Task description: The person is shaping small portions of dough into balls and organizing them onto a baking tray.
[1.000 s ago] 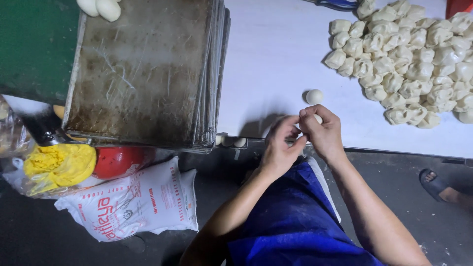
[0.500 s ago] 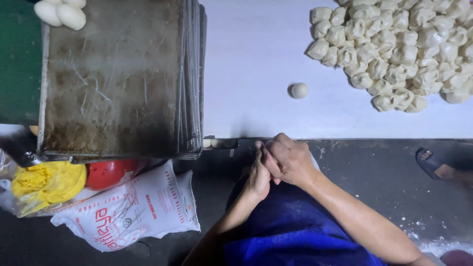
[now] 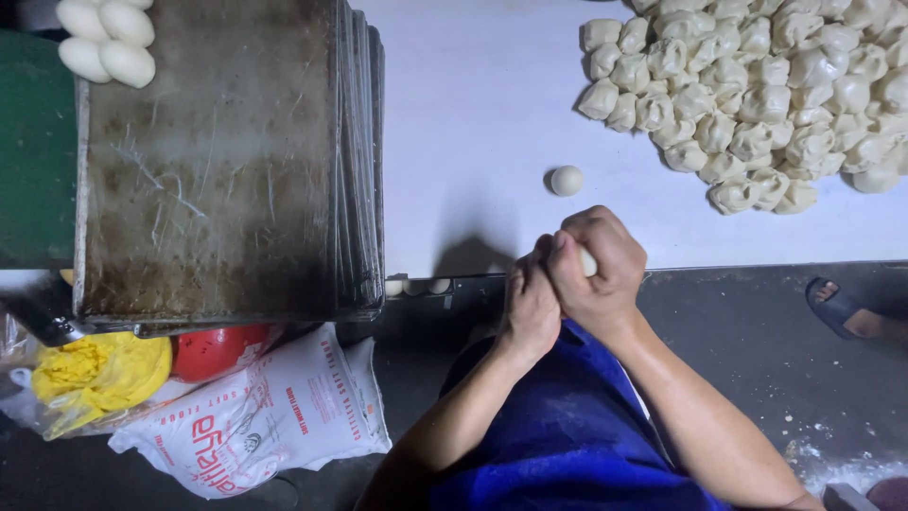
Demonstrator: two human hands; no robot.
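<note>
My left hand [image 3: 532, 308] and my right hand [image 3: 598, 270] are pressed together at the near edge of the white table [image 3: 473, 142], both closed around a small piece of pale dough [image 3: 588, 262] that peeks out between the fingers. A single round dough ball [image 3: 567, 180] lies on the table just beyond my hands. A large heap of rough-cut dough pieces [image 3: 757, 95] covers the far right of the table. I wear a blue apron [image 3: 567, 445].
A stack of worn metal baking trays [image 3: 227, 161] stands at the left, with several smooth dough balls [image 3: 102, 40] at its far corner. On the floor lie a white flour sack [image 3: 255, 416], a yellow bag [image 3: 95, 374] and a red object [image 3: 218, 348]. Another person's sandalled foot [image 3: 851, 312] is at the right.
My clasped hands have stayed at the table edge, working the dough piece. The view has shifted slightly, so the trays and the heap sit differently in the frame.
</note>
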